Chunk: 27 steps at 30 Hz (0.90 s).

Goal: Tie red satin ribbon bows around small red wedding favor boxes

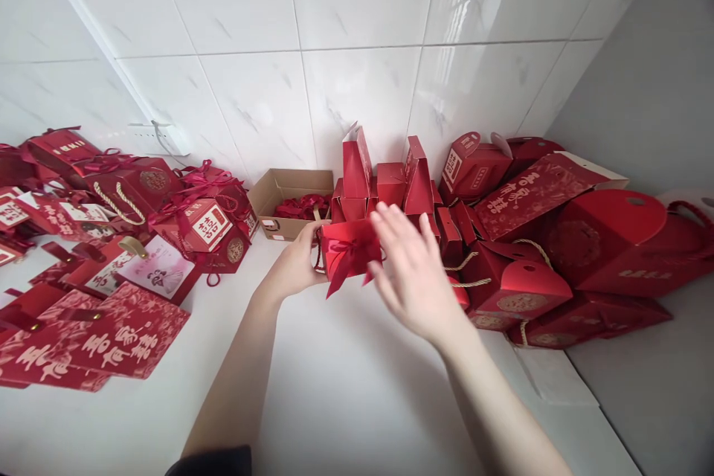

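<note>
A small red gift box (357, 234) with a red ribbon bow (343, 256) on it is held up over the white table. At its left side my left hand (304, 260) grips it, the fingers partly hidden behind the box. My right hand (410, 271) is at the box's right side with fingers stretched out, slightly blurred; whether the fingertips touch the box I cannot tell. Behind the held box stands a brown cardboard box (257, 201) with red ribbons (304, 207) inside.
Red gift boxes (518, 290) with gold cord handles crowd the right side. Tall red boxes (357, 163) stand against the tiled wall. Flat red bags (120, 335) overlap at the left, before ribboned boxes (209, 227). A power strip (159, 137) sits by the wall.
</note>
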Each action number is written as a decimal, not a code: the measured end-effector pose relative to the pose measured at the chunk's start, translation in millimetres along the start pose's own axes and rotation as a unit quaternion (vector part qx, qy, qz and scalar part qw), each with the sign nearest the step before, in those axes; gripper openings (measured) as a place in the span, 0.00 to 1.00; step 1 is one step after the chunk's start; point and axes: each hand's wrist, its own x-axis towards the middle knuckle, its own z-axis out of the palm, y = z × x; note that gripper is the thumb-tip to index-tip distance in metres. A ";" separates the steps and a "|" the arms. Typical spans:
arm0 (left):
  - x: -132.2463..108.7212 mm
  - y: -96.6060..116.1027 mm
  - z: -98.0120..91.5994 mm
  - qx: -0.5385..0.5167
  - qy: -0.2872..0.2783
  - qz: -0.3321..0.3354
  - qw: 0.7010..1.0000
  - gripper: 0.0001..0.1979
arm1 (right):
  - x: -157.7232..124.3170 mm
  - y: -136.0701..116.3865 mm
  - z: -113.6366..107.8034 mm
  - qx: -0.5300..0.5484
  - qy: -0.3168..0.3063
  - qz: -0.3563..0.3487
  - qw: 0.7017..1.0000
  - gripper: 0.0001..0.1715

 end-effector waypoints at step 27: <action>-4.3 -14.0 -11.3 -0.220 -0.081 -0.011 0.972 0.47 | 1.3 26.6 21.6 0.460 -0.161 0.137 0.862 0.52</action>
